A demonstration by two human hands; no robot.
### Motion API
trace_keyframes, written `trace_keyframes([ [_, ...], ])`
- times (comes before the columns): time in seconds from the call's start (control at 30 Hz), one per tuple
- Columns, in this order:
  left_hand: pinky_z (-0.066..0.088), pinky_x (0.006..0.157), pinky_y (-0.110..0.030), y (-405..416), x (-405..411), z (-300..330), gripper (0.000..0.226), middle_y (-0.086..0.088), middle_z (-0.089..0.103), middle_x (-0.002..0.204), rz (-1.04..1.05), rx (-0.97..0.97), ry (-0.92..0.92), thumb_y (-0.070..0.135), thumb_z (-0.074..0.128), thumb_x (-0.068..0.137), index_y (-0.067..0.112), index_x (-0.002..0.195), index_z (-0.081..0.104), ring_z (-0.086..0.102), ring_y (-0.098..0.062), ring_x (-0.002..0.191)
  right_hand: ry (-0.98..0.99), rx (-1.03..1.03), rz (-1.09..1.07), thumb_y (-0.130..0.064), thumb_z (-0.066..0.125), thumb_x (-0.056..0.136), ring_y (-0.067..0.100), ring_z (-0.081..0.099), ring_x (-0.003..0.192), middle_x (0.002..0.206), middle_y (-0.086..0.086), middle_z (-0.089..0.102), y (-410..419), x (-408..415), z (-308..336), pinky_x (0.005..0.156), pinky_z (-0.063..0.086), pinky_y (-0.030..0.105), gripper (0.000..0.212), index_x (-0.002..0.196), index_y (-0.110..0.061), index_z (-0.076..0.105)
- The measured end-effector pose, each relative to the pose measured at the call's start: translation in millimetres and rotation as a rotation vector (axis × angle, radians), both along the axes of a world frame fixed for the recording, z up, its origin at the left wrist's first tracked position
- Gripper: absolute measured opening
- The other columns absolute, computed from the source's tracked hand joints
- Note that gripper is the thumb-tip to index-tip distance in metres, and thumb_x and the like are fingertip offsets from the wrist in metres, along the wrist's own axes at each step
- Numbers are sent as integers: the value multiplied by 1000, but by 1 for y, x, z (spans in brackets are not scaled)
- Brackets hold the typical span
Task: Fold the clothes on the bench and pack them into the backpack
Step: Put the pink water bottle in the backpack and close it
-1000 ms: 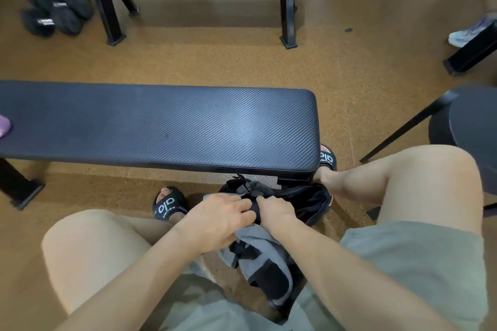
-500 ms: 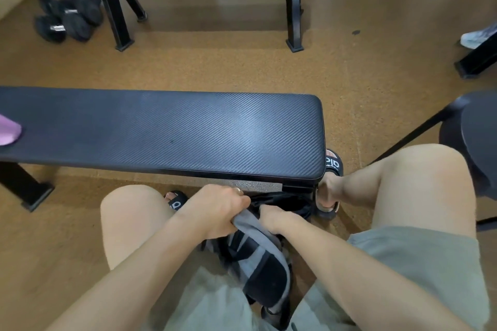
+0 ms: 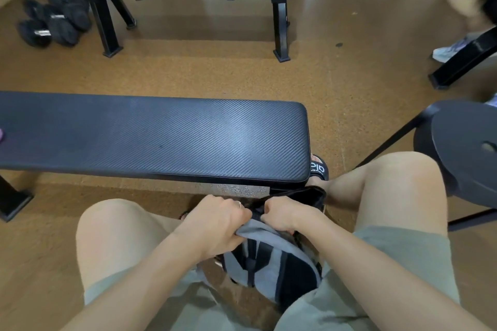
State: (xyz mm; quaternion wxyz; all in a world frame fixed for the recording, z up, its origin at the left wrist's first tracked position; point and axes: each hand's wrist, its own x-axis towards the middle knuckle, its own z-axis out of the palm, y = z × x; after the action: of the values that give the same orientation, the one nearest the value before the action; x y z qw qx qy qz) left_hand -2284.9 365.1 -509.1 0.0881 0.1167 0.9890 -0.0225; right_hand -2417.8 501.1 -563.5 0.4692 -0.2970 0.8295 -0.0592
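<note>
Two hands: I see both curled on the top edge of the grey and black fabric backpack [image 3: 271, 260].
Left hand [image 3: 215, 223]: fingers bunch the grey fabric at the rim.
Right hand [image 3: 282, 213]: fingers curled round the black edge of the opening — close beside the left.
Backpack: on the floor between my knees, just under the near edge of the black padded bench [image 3: 161, 137]; long axis runs from me toward the bench, opening pointing away.
Pink cloth [image 3: 1, 134]: a sliver at the bench's far left.
</note>
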Motion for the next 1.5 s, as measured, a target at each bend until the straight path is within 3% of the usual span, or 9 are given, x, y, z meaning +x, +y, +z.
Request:
trace_keyframes([
  [0.1, 33, 59, -31, -1, -6, -1, 27, 5, 62, 83, 101, 33, -40, 48, 53, 90, 25, 82, 42, 63, -23, 74, 8, 3, -15, -26, 45, 101, 23, 55, 79, 88, 7, 55, 3, -4, 0, 59, 41, 27, 25, 90, -8, 59],
  [0.23, 35, 64, -32, -3, -28, -13, 42, 5, 56, 93, 204, 188, -51, 59, 64, 80, 25, 89, 40, 59, -21, 84, 69, -83, -136, -21, 46, 100, 30, 61, 104, 100, 10, 61, 1, -13, 0, 75, 40, 28, 20, 88, -11, 59],
  [0.47, 48, 93, -36, -55, -33, 2, 59, 9, 56, 115, 498, 617, -256, 58, 75, 76, 25, 120, 54, 55, -12, 105, 62, -257, -204, -17, 45, 93, 29, 69, 79, 84, 4, 73, -39, -34, 34, 72, 58, 38, 24, 83, -6, 64],
  [0.57, 52, 92, -39, -102, -25, 17, 32, 10, 66, 106, 812, 659, -39, 49, 67, 89, 24, 107, 60, 62, -12, 101, 84, -392, -121, -20, 44, 96, 30, 70, 86, 90, 7, 73, -92, -24, 54, 80, 58, 43, 22, 94, -12, 65],
  [0.7, 47, 85, -33, -168, -3, 39, 23, 10, 65, 96, 1213, 664, 336, 38, 64, 93, 20, 106, 59, 61, -18, 99, 117, -509, -45, -26, 49, 97, 28, 64, 92, 96, 5, 71, -170, -1, 69, 78, 51, 35, 17, 100, -19, 64],
  [0.93, 40, 92, -30, -289, 62, 48, 74, 2, 52, 132, 1722, 867, 706, 44, 71, 88, 14, 145, 34, 55, -20, 111, 58, -592, 95, -26, 49, 98, 27, 61, 96, 102, 3, 68, -279, 46, 67, 75, 41, 31, 17, 112, -22, 58],
  [1.03, 41, 110, -41, -340, 88, 35, 103, -6, 40, 151, 1861, 929, 877, 49, 78, 78, 13, 155, 20, 47, -26, 133, 21, -641, 165, -28, 49, 99, 24, 60, 99, 109, 0, 65, -327, 64, 63, 82, 47, 34, 27, 125, -22, 54],
  [1.13, 36, 113, -42, -387, 103, 19, 110, -8, 25, 162, 2027, 929, 963, 50, 78, 80, 13, 158, 11, 38, -29, 142, -19, -698, 193, -28, 48, 101, 21, 61, 102, 110, -3, 63, -376, 73, 55, 89, 51, 38, 33, 132, -20, 52],
  [1.5, 37, 115, -48, -532, 107, -35, 133, 0, 30, 161, 2131, 868, 1240, 59, 83, 56, 27, 159, 6, 43, -30, 139, -36, -842, 211, -31, 49, 100, 9, 60, 92, 105, -10, 59, -464, 50, 7, 89, 51, 41, 29, 129, -26, 50],
])
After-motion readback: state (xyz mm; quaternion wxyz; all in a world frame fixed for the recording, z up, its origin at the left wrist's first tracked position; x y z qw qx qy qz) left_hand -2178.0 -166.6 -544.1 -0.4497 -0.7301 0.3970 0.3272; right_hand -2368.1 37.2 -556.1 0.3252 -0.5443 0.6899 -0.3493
